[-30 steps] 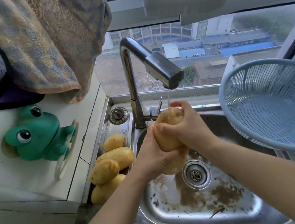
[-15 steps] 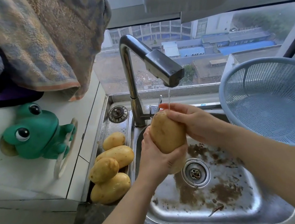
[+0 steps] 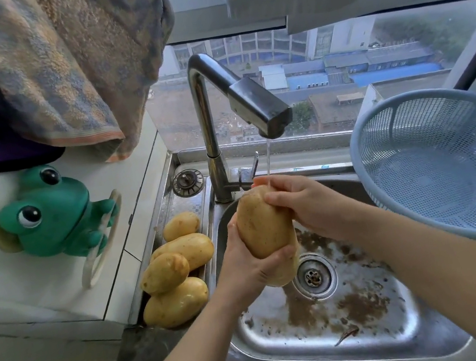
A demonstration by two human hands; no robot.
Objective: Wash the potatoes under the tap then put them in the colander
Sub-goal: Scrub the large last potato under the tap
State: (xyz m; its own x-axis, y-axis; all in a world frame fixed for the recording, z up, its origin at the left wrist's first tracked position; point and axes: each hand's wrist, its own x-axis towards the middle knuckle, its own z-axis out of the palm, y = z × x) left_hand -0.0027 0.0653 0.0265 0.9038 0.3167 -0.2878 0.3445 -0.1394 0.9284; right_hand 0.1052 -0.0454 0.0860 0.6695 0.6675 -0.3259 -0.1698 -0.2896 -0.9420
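Head view: left hand [image 3: 245, 270] and right hand [image 3: 306, 203] grip one long, tan, speckled potato [image 3: 263, 223] under tap [image 3: 259, 107].

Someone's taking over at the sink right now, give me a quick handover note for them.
Left hand grips the lower end of the potato; right hand grips its top, under the running tap, over the sink.
Four potatoes lie piled on the ledge left of the sink.
Blue colander, on the right, holds none.
Done: none finished. Left: finish rinsing this one, put it in the colander, then wash the other four.
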